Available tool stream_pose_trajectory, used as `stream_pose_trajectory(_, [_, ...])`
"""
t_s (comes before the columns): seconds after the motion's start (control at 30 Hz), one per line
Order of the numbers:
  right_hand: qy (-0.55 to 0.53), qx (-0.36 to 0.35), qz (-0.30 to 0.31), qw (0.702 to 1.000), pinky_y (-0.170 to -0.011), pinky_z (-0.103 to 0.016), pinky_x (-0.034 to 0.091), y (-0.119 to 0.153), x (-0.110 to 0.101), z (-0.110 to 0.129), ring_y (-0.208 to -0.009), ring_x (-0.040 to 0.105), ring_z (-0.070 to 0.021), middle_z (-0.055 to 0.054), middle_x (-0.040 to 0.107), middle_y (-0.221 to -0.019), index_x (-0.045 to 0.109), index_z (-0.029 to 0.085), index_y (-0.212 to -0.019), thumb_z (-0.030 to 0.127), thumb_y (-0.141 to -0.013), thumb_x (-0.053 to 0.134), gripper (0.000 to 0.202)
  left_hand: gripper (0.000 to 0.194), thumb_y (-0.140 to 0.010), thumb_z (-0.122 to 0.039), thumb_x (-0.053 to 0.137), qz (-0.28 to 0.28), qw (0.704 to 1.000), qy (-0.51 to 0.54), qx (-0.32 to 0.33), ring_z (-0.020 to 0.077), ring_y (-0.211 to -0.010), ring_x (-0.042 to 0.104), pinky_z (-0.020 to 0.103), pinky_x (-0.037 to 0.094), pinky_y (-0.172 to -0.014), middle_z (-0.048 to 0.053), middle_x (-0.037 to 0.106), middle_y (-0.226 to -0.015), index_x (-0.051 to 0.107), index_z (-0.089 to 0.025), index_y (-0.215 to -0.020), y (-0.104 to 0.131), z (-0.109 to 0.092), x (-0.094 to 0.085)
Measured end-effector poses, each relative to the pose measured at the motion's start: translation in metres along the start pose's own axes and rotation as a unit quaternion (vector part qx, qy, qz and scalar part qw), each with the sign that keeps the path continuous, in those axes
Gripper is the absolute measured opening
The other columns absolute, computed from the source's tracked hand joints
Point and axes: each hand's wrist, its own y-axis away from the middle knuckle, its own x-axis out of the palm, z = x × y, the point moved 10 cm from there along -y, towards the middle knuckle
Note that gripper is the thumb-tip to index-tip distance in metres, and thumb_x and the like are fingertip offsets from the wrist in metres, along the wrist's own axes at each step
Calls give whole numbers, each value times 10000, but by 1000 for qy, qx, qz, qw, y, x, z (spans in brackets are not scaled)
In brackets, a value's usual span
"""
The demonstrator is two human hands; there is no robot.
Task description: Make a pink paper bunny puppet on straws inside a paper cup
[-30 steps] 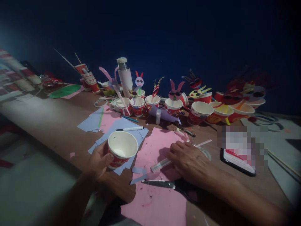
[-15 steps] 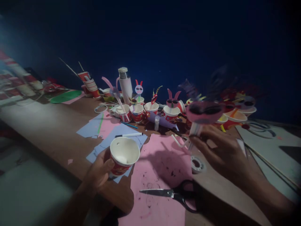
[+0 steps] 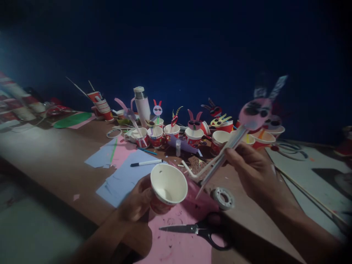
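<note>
My left hand is closed round a red and white paper cup, tilted so its white inside faces me. Between the thumb and fingers of my right hand is a paper bunny puppet, a pink round face with dark eyes and patterned ears on a stem of straws. One bent white straw sticks out from that stem toward the cup, lower ends apart from the rim. Beneath both hands, black-handled scissors lie on a pink paper sheet. A tape roll lies beside the sheet.
Several paper cups with animal puppets stand in a row along the back. Behind them rises a white flask. Blue paper and a marker lie to the left. A long stick crosses the right side.
My left hand has carried the cup to the right. My right hand has swung the bunny puppet upright and outward, its straw ends now pointing down toward the cup.
</note>
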Motion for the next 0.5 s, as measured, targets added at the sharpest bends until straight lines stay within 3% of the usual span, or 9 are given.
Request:
stream_pose_trajectory(0.17, [-63, 47, 39, 996, -616, -233, 427, 3, 21, -21, -664, 496, -120, 15, 548, -762, 567, 210, -895, 333, -833, 510, 149, 481, -624, -426, 694, 28, 999, 30, 23, 236, -872, 598, 338, 482, -756, 107, 653, -974, 629, -174, -1029, -6, -2, 16])
stream_pose_trajectory(0.4, [-115, 79, 59, 988, -628, -228, 424, 6, 30, -19, -694, 505, -123, 16, 550, -752, 565, 202, -876, 298, -783, 565, 133, 445, -618, -391, 713, 40, 996, 70, 32, 205, -833, 605, 294, 480, -745, 83, 675, -904, 653, -158, -993, -11, -10, 30])
stream_pose_trajectory(0.5, [-102, 115, 131, 979, -590, -226, 415, 12, 49, -27, -643, 503, -119, 26, 538, -694, 555, 188, -777, 253, -727, 602, 94, 457, -607, -385, 723, 24, 996, 79, 20, 206, -834, 600, 297, 473, -743, 85, 670, -911, 650, -157, -996, -11, -8, 28])
